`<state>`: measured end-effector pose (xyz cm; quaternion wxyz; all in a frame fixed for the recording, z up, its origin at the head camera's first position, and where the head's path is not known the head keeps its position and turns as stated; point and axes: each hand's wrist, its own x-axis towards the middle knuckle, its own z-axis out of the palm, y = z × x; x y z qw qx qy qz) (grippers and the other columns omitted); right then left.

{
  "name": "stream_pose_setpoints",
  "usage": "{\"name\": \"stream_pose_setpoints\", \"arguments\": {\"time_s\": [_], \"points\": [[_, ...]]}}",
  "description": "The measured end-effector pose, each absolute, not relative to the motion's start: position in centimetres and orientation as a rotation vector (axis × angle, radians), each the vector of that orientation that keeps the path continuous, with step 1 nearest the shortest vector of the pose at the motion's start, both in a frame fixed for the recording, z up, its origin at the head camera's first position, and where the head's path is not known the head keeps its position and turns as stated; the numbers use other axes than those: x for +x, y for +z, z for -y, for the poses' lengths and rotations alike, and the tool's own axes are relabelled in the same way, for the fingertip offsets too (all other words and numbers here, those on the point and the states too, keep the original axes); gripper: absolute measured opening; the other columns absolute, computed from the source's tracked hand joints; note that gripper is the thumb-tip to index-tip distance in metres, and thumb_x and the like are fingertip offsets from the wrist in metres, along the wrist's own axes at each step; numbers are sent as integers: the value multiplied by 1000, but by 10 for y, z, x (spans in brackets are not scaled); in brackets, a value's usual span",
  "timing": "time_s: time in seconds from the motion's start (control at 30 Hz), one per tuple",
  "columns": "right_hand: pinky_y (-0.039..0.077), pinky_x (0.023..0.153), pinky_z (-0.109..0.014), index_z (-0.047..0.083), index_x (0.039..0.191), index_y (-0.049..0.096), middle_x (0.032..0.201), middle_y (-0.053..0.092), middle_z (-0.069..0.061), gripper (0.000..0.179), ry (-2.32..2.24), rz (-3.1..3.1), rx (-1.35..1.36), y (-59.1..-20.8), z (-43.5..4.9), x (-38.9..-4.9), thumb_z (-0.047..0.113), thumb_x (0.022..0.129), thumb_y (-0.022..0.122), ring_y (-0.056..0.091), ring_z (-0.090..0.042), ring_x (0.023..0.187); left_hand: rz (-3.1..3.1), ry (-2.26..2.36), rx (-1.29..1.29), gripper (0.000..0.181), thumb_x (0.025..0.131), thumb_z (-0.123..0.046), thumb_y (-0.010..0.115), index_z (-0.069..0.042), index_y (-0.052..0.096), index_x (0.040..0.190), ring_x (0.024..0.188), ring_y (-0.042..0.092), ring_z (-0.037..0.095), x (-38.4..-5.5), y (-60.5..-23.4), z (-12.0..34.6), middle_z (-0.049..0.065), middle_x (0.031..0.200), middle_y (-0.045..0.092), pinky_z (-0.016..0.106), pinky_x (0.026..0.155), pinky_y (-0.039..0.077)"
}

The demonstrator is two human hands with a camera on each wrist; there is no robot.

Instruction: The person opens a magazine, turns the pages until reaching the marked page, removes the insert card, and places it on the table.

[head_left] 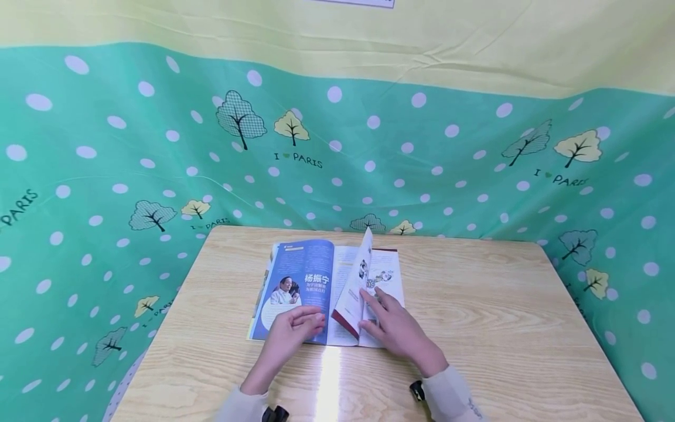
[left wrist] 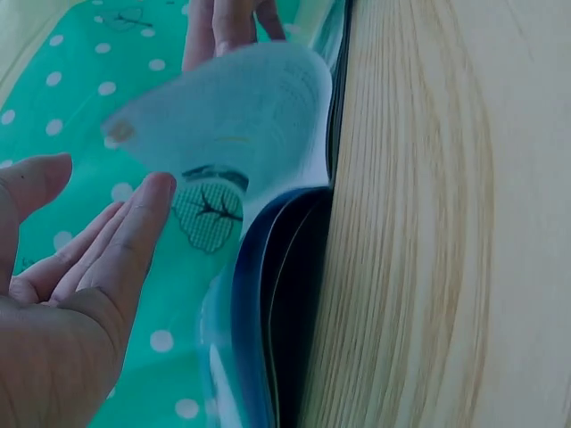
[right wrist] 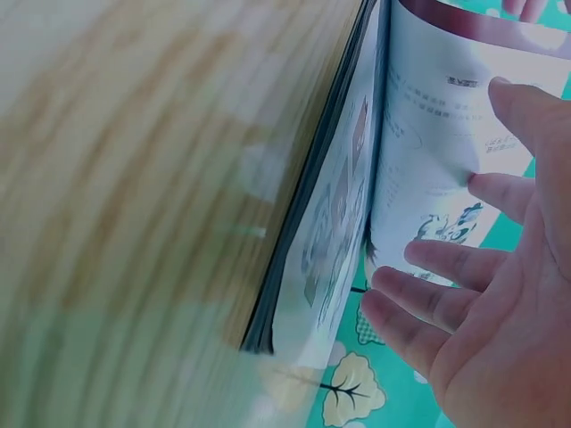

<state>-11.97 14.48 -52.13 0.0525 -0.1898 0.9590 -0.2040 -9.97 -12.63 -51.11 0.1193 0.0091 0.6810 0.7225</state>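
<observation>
An open magazine (head_left: 300, 258) lies on the table, its left page blue with a picture of a person in white. One page (head_left: 352, 302) stands raised near the spine, with a dark red strip along its lower edge. Spread fingers of my right hand (head_left: 398, 328) touch that page from its right side; the right wrist view shows the fingertips against the printed page (right wrist: 437, 134). My left hand (head_left: 295, 328) hovers over the lower part of the blue page, fingers relaxed and holding nothing. In the left wrist view the raised page (left wrist: 259, 116) curves beyond the left fingertips.
The wooden table (head_left: 474, 293) extends on both sides of the magazine. A green dotted cloth (head_left: 369, 140) with tree prints hangs behind the table and along its sides. Light glares off the tabletop in front of the magazine.
</observation>
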Motion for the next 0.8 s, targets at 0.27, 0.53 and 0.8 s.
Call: {"name": "stream_pose_setpoints", "arguments": {"time_s": [0.27,0.53,0.8], "points": [[40,113,-54,26,159,30,158,32,-17,70,-608,-2925,-660,-520,-139,-122,52,99,56,37,-38,140,-1961,2182,-33,40,93,-13,74,13,62,121,101,68,42,-104,-515,115,25,108,70,36,85,62],[37,115,-54,26,159,28,160,30,-17,70,-595,-2907,-686,-519,-138,-123,52,100,55,34,-38,142,-1977,2163,-81,34,90,-4,74,14,63,117,91,72,34,-109,-517,112,24,101,72,36,81,63],[38,114,-54,24,159,30,160,30,-16,70,-581,-2911,-690,-520,-140,-122,52,99,56,35,-37,142,-1964,2157,-119,29,90,0,72,14,64,115,88,73,28,-110,-517,110,22,98,73,34,80,63]]}}
